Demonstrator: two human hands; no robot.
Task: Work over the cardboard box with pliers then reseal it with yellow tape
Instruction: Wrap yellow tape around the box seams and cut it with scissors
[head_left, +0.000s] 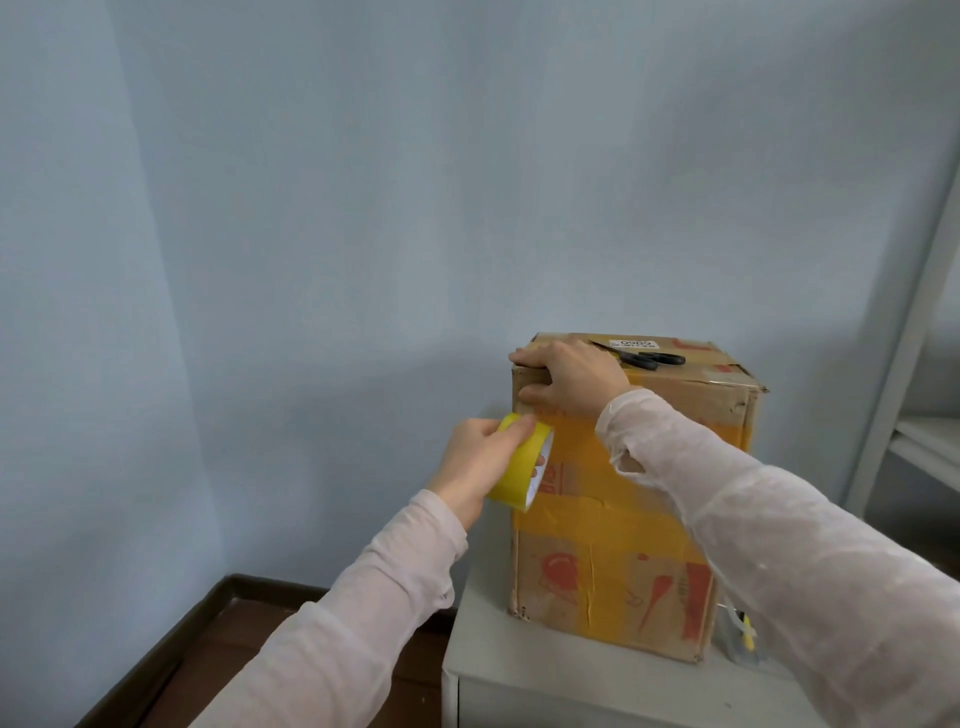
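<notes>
A tall cardboard box (613, 571) with red print and yellow tape bands stands on a white cabinet. My left hand (478, 462) grips a roll of yellow tape (519, 467) held against the box's upper left front edge. My right hand (566, 376) lies over the box's top left corner, fingers curled over the top edge and thumb pressing the front face. Black-handled scissors (647, 358) lie on the box top, just right of my right hand. No pliers can be made out.
The white cabinet (519, 675) carries the box near its left edge. A small yellow-tipped item (745, 634) lies right of the box. A pale metal shelf frame (904, 364) stands at right. Blue wall behind; dark floor (218, 649) at lower left.
</notes>
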